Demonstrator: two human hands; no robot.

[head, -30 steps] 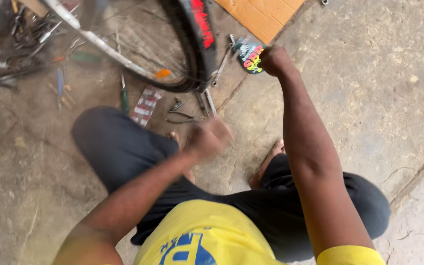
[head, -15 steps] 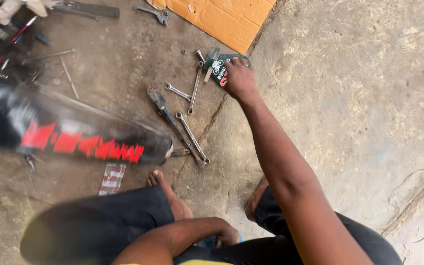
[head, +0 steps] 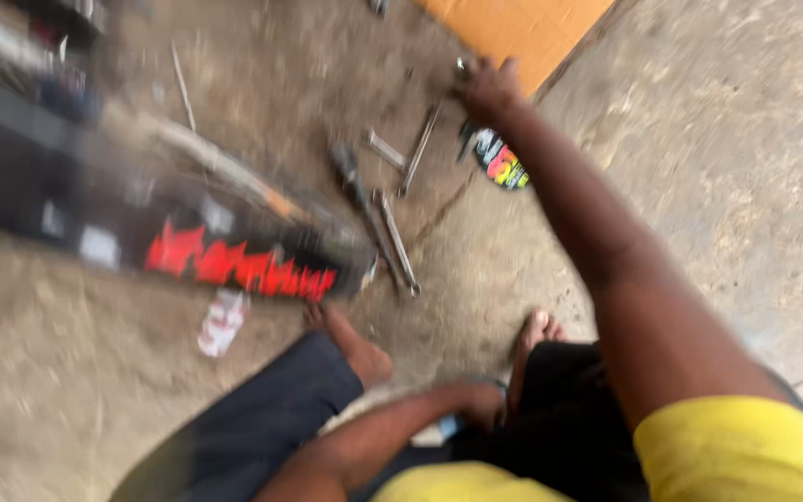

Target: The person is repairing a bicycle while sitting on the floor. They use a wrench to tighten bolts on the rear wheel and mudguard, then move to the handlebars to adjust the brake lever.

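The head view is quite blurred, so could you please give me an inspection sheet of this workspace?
Surface: bare, dusty concrete floor.
Job's things: small multicoloured can lying beside the right wrist; long spanners close by.
Clutter: spanner, black tyre with red lettering, white wrapper, orange cardboard.
Grippers: right hand stretched out to the tools, grip unclear; left hand low by the feet, fingers blurred.
Cables: nothing seen.
Surroundings: person's bare feet, dark trousers, yellow shirt.
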